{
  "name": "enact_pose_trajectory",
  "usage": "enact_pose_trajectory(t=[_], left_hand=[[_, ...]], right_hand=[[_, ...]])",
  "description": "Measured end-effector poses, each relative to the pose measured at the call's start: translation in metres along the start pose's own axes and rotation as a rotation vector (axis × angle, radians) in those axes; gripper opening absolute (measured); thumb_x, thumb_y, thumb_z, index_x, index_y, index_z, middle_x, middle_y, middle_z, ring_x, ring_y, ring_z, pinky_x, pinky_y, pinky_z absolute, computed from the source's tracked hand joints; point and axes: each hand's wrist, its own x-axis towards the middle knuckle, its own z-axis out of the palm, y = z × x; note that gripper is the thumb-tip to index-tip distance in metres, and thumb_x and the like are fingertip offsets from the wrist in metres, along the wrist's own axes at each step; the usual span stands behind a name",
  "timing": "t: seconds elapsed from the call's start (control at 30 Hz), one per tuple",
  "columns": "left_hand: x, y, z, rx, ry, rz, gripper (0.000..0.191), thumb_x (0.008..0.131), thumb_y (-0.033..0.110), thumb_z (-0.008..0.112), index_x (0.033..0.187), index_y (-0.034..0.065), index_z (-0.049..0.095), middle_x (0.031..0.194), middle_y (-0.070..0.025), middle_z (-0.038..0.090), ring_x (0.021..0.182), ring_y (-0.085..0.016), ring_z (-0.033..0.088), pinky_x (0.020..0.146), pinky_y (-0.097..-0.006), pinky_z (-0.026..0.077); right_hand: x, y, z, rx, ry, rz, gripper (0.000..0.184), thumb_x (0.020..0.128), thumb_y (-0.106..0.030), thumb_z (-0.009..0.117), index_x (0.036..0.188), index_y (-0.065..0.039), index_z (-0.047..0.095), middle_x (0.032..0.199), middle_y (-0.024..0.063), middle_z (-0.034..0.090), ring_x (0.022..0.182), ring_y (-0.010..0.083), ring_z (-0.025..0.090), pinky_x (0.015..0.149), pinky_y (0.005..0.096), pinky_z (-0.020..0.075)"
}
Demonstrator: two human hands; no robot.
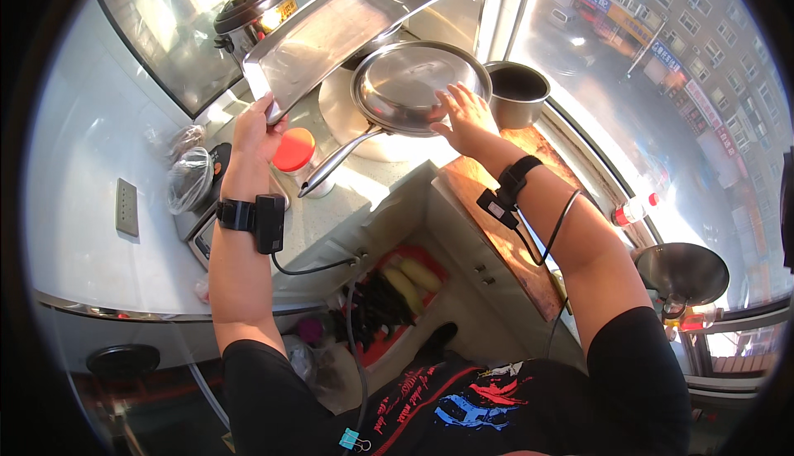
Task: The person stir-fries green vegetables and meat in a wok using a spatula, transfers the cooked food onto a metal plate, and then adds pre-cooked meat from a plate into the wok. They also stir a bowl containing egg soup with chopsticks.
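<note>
My left hand grips the near left corner of a rectangular metal baking tray, which is held tilted above the counter. A round steel frying pan lies to the right of the tray, its long handle pointing towards the near left. Over the pan's right side is my right hand, fingers spread; whether it touches the pan cannot be told. Just below my left hand stands a jar with a red lid. A deep steel saucepan is beyond my right hand, beside the window.
A black-lidded metal cooker stands at the back left. A wooden board covers the right counter under my forearm. A wok and a bottle are by the window. Below, a red crate holds vegetables. Cables hang from both wrists.
</note>
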Motion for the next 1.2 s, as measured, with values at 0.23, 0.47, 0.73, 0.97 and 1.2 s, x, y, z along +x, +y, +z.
enact_pose_trajectory(t=[0.23, 0.47, 0.73, 0.97, 1.2], left_hand=[[-0.061, 0.028, -0.059, -0.016, 0.056, 0.065, 0.012, 0.090, 0.010, 0.044, 0.085, -0.0003, 0.048, 0.073, -0.0082, 0.051, 0.054, -0.016, 0.045, 0.041, -0.0246, 0.031], [-0.096, 0.026, -0.086, 0.026, 0.158, 0.063, 0.014, 0.091, 0.013, 0.042, 0.085, 0.0019, 0.049, 0.069, -0.0048, 0.049, 0.052, -0.013, 0.043, 0.040, -0.0217, 0.030], [-0.097, 0.009, -0.095, -0.036, 0.112, 0.060, 0.015, 0.092, 0.014, 0.041, 0.089, 0.0025, 0.050, 0.072, -0.0044, 0.051, 0.055, -0.012, 0.044, 0.043, -0.0216, 0.032], [-0.067, -0.024, -0.033, -0.208, 0.075, 0.014, 0.014, 0.091, 0.015, 0.045, 0.091, 0.0037, 0.052, 0.083, -0.0072, 0.057, 0.072, -0.021, 0.056, 0.063, -0.0321, 0.046], [-0.008, -0.062, 0.072, -0.340, 0.113, -0.133, 0.027, 0.091, 0.023, 0.047, 0.115, 0.0115, 0.046, 0.120, 0.0015, 0.046, 0.113, -0.022, 0.041, 0.097, -0.0551, 0.021]], right_hand=[[0.052, -0.029, 0.006, -0.086, -0.163, 0.062, 0.089, 0.071, -0.061, 0.058, 0.140, -0.020, 0.020, 0.144, 0.0131, 0.017, 0.135, 0.0271, 0.006, 0.105, 0.0552, 0.0068], [0.063, -0.021, 0.003, -0.155, -0.255, -0.112, 0.084, 0.075, -0.064, 0.049, 0.140, -0.022, 0.017, 0.141, 0.0144, 0.025, 0.133, 0.0292, 0.017, 0.105, 0.0560, 0.0061], [0.061, -0.018, -0.013, -0.223, -0.168, -0.254, 0.063, 0.087, -0.054, 0.036, 0.140, -0.026, 0.016, 0.140, 0.0116, 0.030, 0.132, 0.0241, 0.023, 0.107, 0.0523, 0.0037], [0.077, -0.009, -0.035, -0.117, -0.042, -0.172, 0.058, 0.089, -0.051, 0.034, 0.139, -0.025, 0.021, 0.134, 0.0077, 0.039, 0.125, 0.0253, 0.036, 0.105, 0.0531, 0.0123], [0.089, -0.011, -0.043, 0.003, -0.012, -0.038, 0.061, 0.088, -0.055, 0.032, 0.138, -0.021, 0.024, 0.128, 0.0080, 0.045, 0.121, 0.0254, 0.040, 0.103, 0.0550, 0.0168]])
